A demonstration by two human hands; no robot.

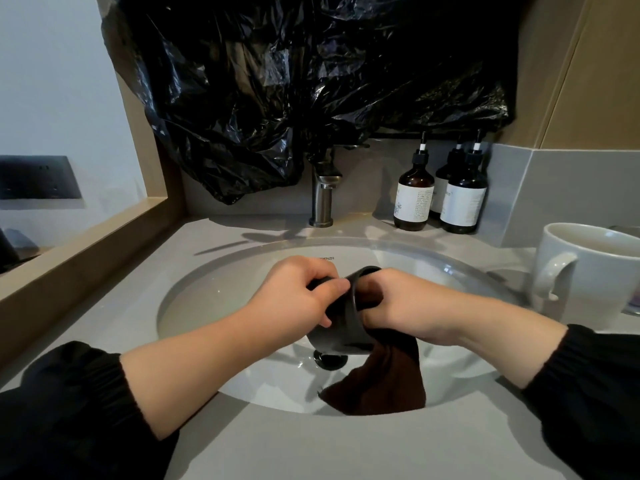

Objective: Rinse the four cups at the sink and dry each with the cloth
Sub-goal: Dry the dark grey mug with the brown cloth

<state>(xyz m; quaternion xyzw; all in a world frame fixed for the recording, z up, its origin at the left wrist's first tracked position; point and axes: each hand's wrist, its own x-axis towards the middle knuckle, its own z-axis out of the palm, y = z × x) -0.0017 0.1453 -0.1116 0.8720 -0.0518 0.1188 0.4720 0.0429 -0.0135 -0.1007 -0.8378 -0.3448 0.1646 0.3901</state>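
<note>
Over the white sink basin point(214, 306) my left hand point(294, 299) grips a black cup point(341, 327), which lies tilted with its mouth toward the right. My right hand point(401, 306) holds a dark brown cloth point(381, 382) and pushes part of it into the cup's mouth. The rest of the cloth hangs down below the cup toward the basin's front edge. A white mug point(588, 271) stands upright on the counter at the right, handle facing left. No other cups are in view.
A steel faucet point(322, 195) rises behind the basin, with no water running. Three brown pump bottles point(415, 195) stand at the back right. A black plastic bag point(311, 81) covers the mirror above. The black drain plug point(329, 358) sits under the cup.
</note>
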